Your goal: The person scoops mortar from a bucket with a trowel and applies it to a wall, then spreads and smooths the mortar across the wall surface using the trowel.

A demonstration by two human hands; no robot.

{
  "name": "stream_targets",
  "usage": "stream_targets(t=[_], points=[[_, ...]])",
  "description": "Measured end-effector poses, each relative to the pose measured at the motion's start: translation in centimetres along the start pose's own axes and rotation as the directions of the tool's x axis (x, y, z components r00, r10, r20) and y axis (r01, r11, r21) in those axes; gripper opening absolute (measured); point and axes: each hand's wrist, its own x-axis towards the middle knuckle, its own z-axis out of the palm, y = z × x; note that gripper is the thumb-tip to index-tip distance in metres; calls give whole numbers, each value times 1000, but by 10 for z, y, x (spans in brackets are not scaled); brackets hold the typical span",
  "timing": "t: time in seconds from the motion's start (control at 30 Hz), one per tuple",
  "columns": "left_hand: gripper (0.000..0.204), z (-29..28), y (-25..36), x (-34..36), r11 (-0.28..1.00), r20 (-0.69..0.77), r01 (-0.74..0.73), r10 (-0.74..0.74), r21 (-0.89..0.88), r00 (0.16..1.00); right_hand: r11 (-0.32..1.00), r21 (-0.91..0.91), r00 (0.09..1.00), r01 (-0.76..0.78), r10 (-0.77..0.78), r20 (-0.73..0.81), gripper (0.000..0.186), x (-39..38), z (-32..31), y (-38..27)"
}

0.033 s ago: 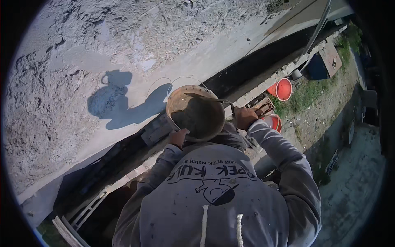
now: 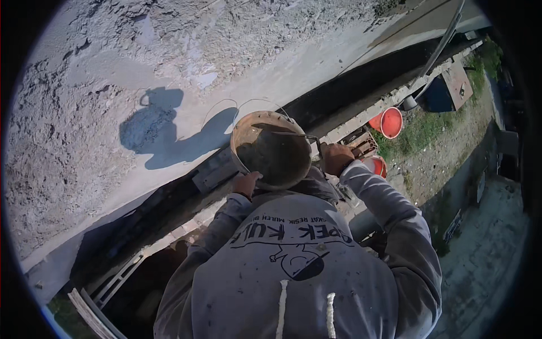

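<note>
My left hand grips the lower left rim of a round, mortar-stained bucket, its fingers curled over the edge; a thin wire handle arches above it. My right hand is wrapped round the handle of a metal trowel, whose blade reaches into the bucket's upper part. Dark grey material lies in the bucket, partly in shadow. My grey hooded sweatshirt fills the lower middle of the view, below both hands.
A rough plastered wall takes up the upper left, with shadows on it. A dark gap runs beside a brick ledge. Below lie red buckets, hollow bricks, a board, grass and concrete ground.
The bucket, both hands and the trowel sit slightly higher in the view, the bucket a little to the right. Both hands keep their grips.
</note>
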Motion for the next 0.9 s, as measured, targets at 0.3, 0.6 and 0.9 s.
stream_targets(t=[0.3, 0.6, 0.9], points=[[50, 22, -14, -23, 943, 21, 69, -80, 326, 997, 951, -275, 956, 143, -61, 287, 23, 102, 12, -52], [21, 41, -14, -32, 979, -150, -21, 53, 201, 987, 931, -198, 908, 308, -225, 354, 19, 65, 45, -78], [33, 39, 10, -28, 946, -105, -49, 87, 321, 991, 978, -96, 960, 183, -157, 230, 18, 50, 32, -21]])
